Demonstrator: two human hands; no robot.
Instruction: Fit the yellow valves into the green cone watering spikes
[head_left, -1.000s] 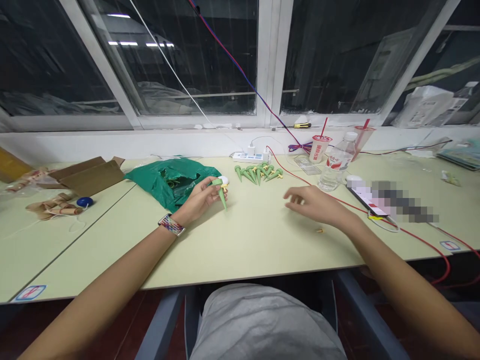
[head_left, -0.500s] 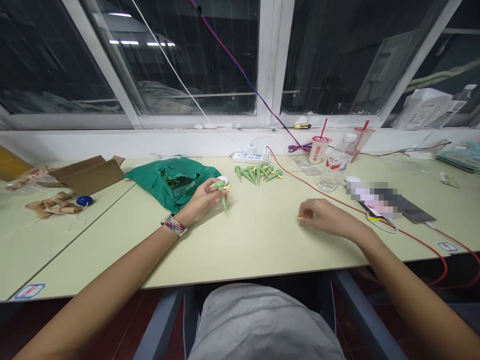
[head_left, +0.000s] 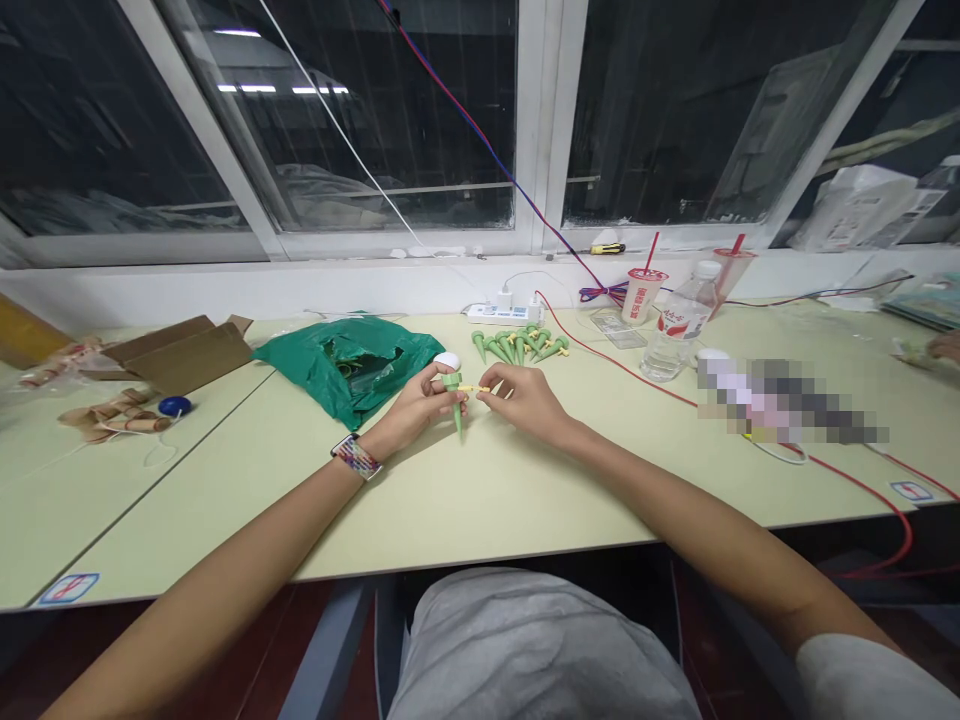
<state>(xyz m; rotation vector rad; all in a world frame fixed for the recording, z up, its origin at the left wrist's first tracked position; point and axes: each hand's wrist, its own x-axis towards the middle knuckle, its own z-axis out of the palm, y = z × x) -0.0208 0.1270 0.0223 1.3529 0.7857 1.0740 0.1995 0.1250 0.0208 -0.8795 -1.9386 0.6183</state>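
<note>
**Two hands working together at the near edge of a pale green table (head_left: 495, 500).** The left hand (head_left: 412, 408), with a woven multicoloured wristband (head_left: 356, 457) at its wrist, is clamped around a green plastic spike (head_left: 457, 412), which stands nearly upright with its point down. A white rounded object (head_left: 447, 360) lies just beyond the left fingers; whether it touches the spike cannot be told. The right hand (head_left: 529, 400) pinches a thin yellow pin (head_left: 472, 388) between thumb and fingertips, and the pin bridges the short gap to the spike. The hands are close together but not touching.

Far side: a cluster of similar green spikes (head_left: 517, 347) with yellow parts lies just in front of a white power strip (head_left: 501, 314). Left: a green plastic bag (head_left: 349, 368), a cardboard box (head_left: 180, 350) and a blue ball (head_left: 175, 406). Right: a red cable (head_left: 622, 370), a water bottle (head_left: 673, 335) and a paper cup with a red straw (head_left: 641, 297). A second person's hand (head_left: 945, 347) shows at the far right edge.
</note>
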